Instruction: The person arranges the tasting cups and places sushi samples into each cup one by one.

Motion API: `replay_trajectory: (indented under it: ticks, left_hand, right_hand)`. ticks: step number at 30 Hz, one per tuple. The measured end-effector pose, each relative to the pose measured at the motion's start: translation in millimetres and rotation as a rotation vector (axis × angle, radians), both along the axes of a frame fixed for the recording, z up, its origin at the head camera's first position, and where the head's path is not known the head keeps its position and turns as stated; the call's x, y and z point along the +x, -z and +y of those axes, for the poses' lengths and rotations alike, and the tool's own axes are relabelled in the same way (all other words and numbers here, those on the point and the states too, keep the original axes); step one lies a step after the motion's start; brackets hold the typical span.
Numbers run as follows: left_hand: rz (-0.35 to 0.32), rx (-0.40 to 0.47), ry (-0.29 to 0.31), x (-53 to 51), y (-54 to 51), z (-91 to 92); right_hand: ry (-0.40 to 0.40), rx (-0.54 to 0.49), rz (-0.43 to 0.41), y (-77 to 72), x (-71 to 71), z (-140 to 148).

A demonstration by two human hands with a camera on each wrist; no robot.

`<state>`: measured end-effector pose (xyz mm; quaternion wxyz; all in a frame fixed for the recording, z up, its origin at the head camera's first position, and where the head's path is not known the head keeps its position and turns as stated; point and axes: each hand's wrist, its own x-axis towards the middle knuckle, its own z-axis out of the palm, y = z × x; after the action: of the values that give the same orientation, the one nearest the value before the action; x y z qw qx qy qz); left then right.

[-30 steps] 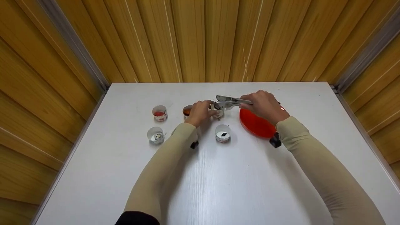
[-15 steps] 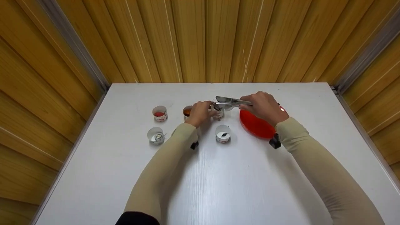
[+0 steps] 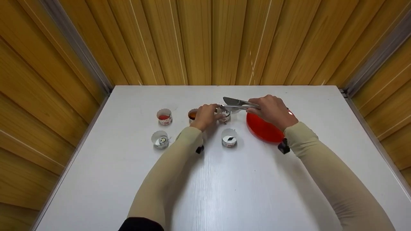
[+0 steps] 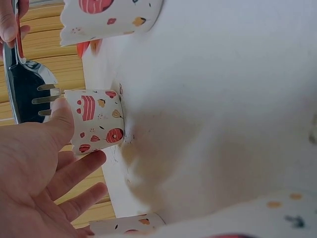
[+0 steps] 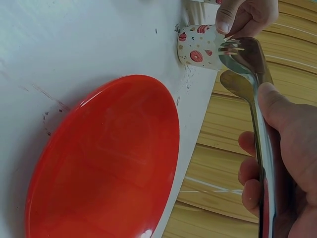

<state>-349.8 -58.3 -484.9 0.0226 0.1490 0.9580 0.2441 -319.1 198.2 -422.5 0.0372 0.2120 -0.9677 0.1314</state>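
Note:
My left hand (image 3: 205,116) holds a printed paper cup (image 4: 96,121) at the back middle of the table, its thumb at the rim. In my right hand (image 3: 271,110) are metal serving tongs (image 5: 265,148), gripped along the handles. One tong end has fork tines (image 4: 47,99), which lie at the cup's rim beside the left thumb; the other is broad and flat. The two ends stand apart above the cup. From these views I cannot tell what the cup contains. A red plate (image 5: 109,158) lies below the right hand.
More paper cups stand around: one with red contents (image 3: 164,117), one with small round contents (image 3: 160,140), one with a dark diamond shape inside (image 3: 229,138), and one with orange-brown contents (image 3: 192,114) partly behind the left hand. Wooden panels (image 3: 224,41) rise behind the white table (image 3: 224,192).
The tongs' upper end has risen slightly, so the two ends stand a little wider apart. My left hand and the cup look the same.

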Motion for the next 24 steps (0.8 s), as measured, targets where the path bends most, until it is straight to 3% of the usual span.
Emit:
replay_trajectory:
  ticks: [11, 24]
  left_hand:
    - [-0.008, 0.011, -0.003, 1.6, -1.2, -1.3]
    - [-0.046, 0.006, -0.007, 2.1, -2.5, 1.2]
  right_hand:
    - [0.051, -0.011, 0.019, 0.5, 5.5, 12]
    - [0.137, -0.034, 0.058, 12.6, 22.2, 60]
